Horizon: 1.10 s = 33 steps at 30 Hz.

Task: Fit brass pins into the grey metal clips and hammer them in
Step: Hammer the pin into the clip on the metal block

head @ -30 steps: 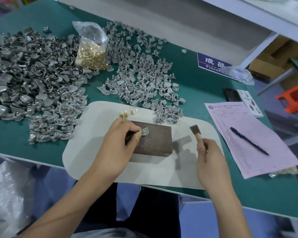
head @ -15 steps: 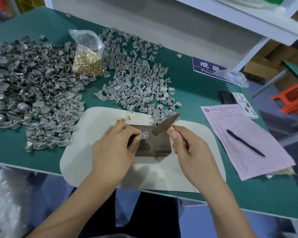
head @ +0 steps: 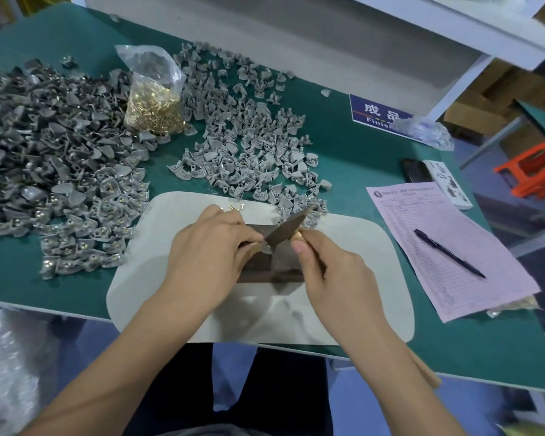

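Far left on your green table (head: 353, 158): a big heap of darker grey clips (head: 54, 165), many near its front edge showing a brass spot. Just right of that heap, a clear bag of brass pins (head: 153, 102) stands upright, its lower half full. Further right, a looser spread of paler grey clips (head: 246, 146) reaches down to the top edge of the pale mat (head: 158, 278).

On the mat: a few loose brass pins (head: 233, 207) lie just above your left hand (head: 208, 253). That hand curls over the left end of the dark metal block (head: 271, 269), thumb and fingertips pinching one grey clip (head: 266, 247) on the block's top. Whether a pin sits in it, you cannot tell; motion blur.

The hammer (head: 288, 228) head is tilted, its lower end touching or just above that clip. Your right hand (head: 334, 275) wraps the handle close under the head; the wooden handle end pokes out behind your forearm.

Right of the mat: a pink form (head: 438, 247) with a black pen (head: 449, 253) lying on it. Behind it, a dark phone (head: 414, 173) and a blue sign (head: 376, 113).
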Each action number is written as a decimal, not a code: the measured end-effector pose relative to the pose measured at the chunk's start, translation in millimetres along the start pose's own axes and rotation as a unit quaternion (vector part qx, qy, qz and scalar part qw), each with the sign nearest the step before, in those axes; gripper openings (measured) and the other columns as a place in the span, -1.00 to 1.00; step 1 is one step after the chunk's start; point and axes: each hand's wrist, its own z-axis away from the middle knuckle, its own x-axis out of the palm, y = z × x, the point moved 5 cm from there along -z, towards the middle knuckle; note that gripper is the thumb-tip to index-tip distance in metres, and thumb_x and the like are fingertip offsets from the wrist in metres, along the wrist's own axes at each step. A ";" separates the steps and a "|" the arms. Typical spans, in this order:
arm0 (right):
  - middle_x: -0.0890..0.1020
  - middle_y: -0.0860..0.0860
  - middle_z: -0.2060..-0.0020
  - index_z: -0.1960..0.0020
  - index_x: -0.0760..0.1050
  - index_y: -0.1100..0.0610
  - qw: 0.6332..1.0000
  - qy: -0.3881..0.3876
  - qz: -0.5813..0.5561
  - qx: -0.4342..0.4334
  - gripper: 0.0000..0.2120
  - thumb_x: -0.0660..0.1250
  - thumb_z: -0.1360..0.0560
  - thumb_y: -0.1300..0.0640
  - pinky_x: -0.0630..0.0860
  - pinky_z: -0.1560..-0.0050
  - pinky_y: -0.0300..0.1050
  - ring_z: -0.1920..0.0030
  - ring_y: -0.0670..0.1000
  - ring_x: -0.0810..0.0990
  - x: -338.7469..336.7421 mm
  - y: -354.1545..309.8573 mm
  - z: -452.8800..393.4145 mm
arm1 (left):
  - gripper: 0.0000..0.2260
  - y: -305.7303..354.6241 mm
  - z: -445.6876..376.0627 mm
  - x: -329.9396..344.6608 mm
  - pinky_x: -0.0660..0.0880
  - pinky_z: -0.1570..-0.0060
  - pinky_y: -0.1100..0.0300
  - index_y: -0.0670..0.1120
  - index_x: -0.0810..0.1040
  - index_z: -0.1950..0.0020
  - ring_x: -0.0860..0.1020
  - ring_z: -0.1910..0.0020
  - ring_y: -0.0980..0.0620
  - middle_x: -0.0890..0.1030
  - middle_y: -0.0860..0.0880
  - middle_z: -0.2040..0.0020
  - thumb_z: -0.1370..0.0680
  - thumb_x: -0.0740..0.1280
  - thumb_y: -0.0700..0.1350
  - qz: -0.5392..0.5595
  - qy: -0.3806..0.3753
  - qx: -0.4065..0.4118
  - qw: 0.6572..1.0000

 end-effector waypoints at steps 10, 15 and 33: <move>0.70 -0.09 0.24 -0.21 0.47 -0.20 0.997 0.061 0.044 -0.026 -0.72 0.09 -0.65 -0.26 0.42 0.34 -0.06 0.23 0.15 0.63 -10.7 -2.9 0.1 | -0.93 -0.1 -0.1 1.0 0.43 0.35 0.12 0.21 0.70 0.08 0.44 0.12 0.02 0.54 0.16 0.24 -0.51 0.45 0.14 0.009 0.006 0.003 1.000; 0.68 -0.07 0.26 -0.21 0.41 -0.18 0.999 0.045 0.013 -0.019 -0.66 -0.01 -0.64 -0.31 0.34 0.34 -0.09 0.25 0.16 0.62 -1.1 -3.9 4.2 | -0.95 -2.7 0.7 0.8 0.42 0.34 0.13 0.21 0.70 0.06 0.43 0.11 0.04 0.54 0.16 0.23 -0.51 0.46 0.11 0.011 0.006 -0.005 1.000; 0.56 0.14 -0.12 -0.21 0.63 0.02 0.947 0.060 0.220 0.227 -0.78 0.34 -0.60 0.04 0.33 -0.04 0.10 -0.17 0.24 0.40 2.3 82.7 26.7 | -0.96 -8.2 1.6 5.6 0.36 0.32 0.23 0.22 0.70 0.08 0.40 0.05 0.16 0.56 0.24 0.18 -0.49 0.47 0.11 0.027 -0.008 -0.026 0.999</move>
